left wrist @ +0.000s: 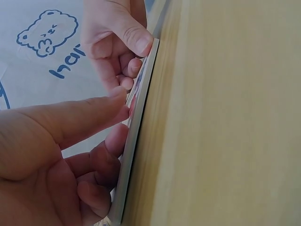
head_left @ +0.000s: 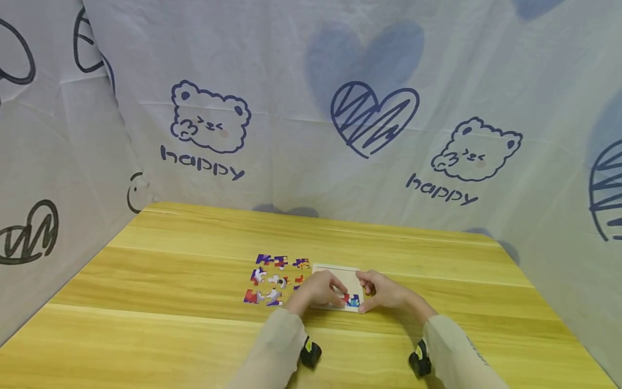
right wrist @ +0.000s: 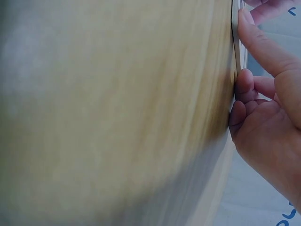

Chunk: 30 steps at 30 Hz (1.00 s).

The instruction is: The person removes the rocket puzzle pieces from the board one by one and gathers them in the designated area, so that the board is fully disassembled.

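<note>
A pale wooden puzzle tray [head_left: 346, 274] lies on the table in front of me. In its near right corner sits a blue puzzle piece [head_left: 355, 300], with a red puzzle piece [head_left: 346, 297] just left of it. My left hand [head_left: 318, 287] reaches over the tray from the left; its thumb and a finger pinch at the red piece, which they partly hide. At the tray's right side, my right hand [head_left: 386, 292] grips the edge, thumb near the front corner. The left wrist view shows that thumb [left wrist: 141, 43] against the tray's rim [left wrist: 134, 141].
Several loose puzzle pieces [head_left: 280, 262] lie spread on the wooden table [head_left: 184, 275] left of the tray, some close to my left forearm. A printed cloth [head_left: 291, 135] hangs behind the table and along its sides.
</note>
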{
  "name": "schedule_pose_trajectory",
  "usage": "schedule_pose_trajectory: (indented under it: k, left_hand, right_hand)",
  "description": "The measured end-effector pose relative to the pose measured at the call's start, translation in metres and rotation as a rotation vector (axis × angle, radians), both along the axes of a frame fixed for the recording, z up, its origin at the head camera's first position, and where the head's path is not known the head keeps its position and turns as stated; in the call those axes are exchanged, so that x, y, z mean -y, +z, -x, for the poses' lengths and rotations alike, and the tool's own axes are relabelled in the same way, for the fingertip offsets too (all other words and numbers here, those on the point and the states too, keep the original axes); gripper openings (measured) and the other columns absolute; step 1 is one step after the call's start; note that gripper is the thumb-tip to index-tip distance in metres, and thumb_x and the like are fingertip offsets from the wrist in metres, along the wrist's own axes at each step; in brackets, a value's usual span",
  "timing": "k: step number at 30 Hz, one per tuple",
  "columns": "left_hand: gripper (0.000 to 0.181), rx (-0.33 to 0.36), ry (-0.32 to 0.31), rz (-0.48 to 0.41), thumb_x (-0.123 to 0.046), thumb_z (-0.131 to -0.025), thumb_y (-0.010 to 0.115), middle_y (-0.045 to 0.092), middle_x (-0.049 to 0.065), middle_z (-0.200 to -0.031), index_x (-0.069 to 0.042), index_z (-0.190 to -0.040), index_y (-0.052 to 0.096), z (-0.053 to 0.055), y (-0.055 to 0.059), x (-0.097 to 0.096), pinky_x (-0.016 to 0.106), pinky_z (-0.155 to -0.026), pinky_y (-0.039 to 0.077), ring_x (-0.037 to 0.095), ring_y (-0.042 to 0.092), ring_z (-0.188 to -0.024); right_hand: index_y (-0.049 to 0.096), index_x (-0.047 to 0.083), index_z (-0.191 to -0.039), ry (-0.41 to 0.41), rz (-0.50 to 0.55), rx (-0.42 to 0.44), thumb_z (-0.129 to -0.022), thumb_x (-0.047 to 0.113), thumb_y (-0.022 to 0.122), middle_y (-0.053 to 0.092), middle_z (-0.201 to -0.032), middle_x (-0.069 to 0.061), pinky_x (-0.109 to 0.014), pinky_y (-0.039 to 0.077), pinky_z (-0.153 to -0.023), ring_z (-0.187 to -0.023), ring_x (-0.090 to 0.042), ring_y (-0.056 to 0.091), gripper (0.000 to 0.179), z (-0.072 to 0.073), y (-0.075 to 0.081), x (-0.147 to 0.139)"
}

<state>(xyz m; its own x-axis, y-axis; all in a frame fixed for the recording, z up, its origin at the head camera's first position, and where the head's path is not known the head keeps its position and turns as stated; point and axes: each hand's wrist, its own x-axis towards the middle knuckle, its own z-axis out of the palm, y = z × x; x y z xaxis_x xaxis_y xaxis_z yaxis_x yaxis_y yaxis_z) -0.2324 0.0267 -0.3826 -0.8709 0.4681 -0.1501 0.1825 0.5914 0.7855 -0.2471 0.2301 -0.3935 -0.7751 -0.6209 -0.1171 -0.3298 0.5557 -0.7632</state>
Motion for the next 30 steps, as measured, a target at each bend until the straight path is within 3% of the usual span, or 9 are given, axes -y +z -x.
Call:
schedule_pose_trajectory:
  k: [9, 14, 22, 30]
  left_hand:
    - [0.016, -0.051, 0.005, 0.028, -0.006, -0.07, 0.072, 0.064, 0.004, -0.089, -0.007, -0.086, 0.071, -0.004, 0.0018, -0.0025, 0.029, -0.068, 0.042, 0.014, 0.052, -0.073]
    - [0.008, -0.085, 0.017, 0.034, -0.007, -0.072, 0.07, 0.063, 0.001, -0.081, -0.008, -0.08, 0.07, -0.0037, -0.0002, -0.0048, 0.027, -0.063, 0.041, 0.012, 0.05, -0.067]
    - [0.004, -0.032, 0.047, -0.046, -0.007, -0.077, 0.068, 0.052, 0.0, -0.062, -0.007, -0.075, 0.065, -0.0053, 0.0, -0.0057, 0.022, -0.046, 0.033, 0.01, 0.041, -0.049]
    - [0.005, -0.017, 0.058, -0.094, -0.001, -0.076, 0.065, 0.051, 0.001, -0.06, -0.005, -0.076, 0.062, -0.0057, -0.0002, -0.0066, 0.022, -0.044, 0.034, 0.011, 0.041, -0.046]
  right_hand:
    - [0.028, -0.019, -0.128, -0.001, 0.001, 0.008, -0.069, 0.012, 0.076, 0.035, -0.084, -0.008, -0.024, 0.03, -0.064, -0.075, -0.019, 0.034, 0.082, -0.0009, 0.0003, 0.0006]
    - [0.029, -0.018, -0.128, -0.003, -0.006, 0.007, -0.07, 0.012, 0.076, 0.035, -0.084, -0.008, -0.025, 0.03, -0.064, -0.076, -0.019, 0.034, 0.08, -0.0009, 0.0002, 0.001]
    - [0.026, -0.017, -0.13, 0.017, -0.031, -0.023, -0.071, 0.014, 0.075, 0.036, -0.082, -0.007, -0.025, 0.029, -0.062, -0.074, -0.019, 0.034, 0.084, -0.0009, -0.0009, 0.0015]
    - [0.026, -0.017, -0.131, 0.026, -0.025, -0.018, -0.071, 0.014, 0.075, 0.035, -0.082, -0.007, -0.026, 0.029, -0.062, -0.074, -0.019, 0.034, 0.083, -0.0007, -0.0008, 0.0015]
